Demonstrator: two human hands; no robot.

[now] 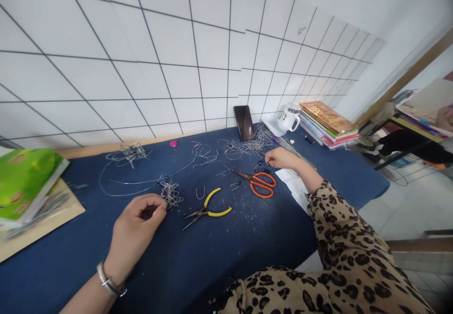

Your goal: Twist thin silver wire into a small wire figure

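Note:
My left hand (139, 222) is closed in a pinch at the edge of a tangled bundle of silvery wire (171, 194). A long loop of thin wire (123, 195) curves away behind that bundle. My right hand (281, 158) is closed, fingertips pressed together beside small dark wire pieces (261, 166); what they hold, if anything, is too small to name. Orange-handled scissors (262, 184) lie just in front of my right hand. Between the hands rest yellow-handled long-nose pliers (212, 208), their handles apart, and a U-shaped bent wire (200, 192).
Loose wire (247, 148) lies in a heap before a phone (244, 123) leaning on the tiled wall. A white mug (289, 119) and stacked books (327, 123) stand back right. At left, a green packet (28, 182) sits on a tan envelope (67, 212). White paper (292, 184) lies under my right forearm.

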